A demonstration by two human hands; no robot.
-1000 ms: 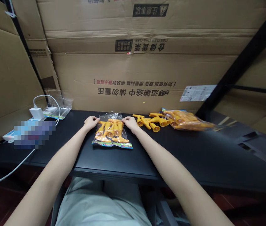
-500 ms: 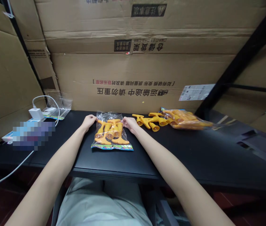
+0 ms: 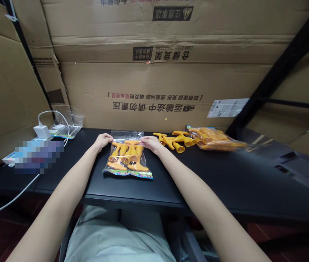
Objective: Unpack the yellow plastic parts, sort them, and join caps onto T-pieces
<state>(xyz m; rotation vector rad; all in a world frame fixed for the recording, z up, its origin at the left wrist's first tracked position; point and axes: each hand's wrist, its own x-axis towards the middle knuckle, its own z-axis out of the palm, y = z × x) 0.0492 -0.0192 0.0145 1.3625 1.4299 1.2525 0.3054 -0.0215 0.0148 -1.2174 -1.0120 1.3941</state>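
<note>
A clear plastic bag [image 3: 127, 156] with several orange plastic toys inside lies on the black table [image 3: 132, 187] in front of me. My left hand [image 3: 103, 140] pinches the bag's upper left corner. My right hand [image 3: 151, 142] pinches its upper right corner. The bag's open top edge is stretched flat between the two hands. A coloured strip runs along the bag's near edge.
Loose orange toys [image 3: 174, 140] lie right of my right hand, beside another filled bag [image 3: 214, 139]. Empty clear bags [image 3: 68, 126], a white charger [image 3: 42, 131] with cable and a power strip sit at the left. Cardboard boxes [image 3: 154, 87] wall the table's back.
Both hands have pulled the bag's top taut, so its upper flap now lies flat and straight. The bag has slid slightly toward me and to the left.
</note>
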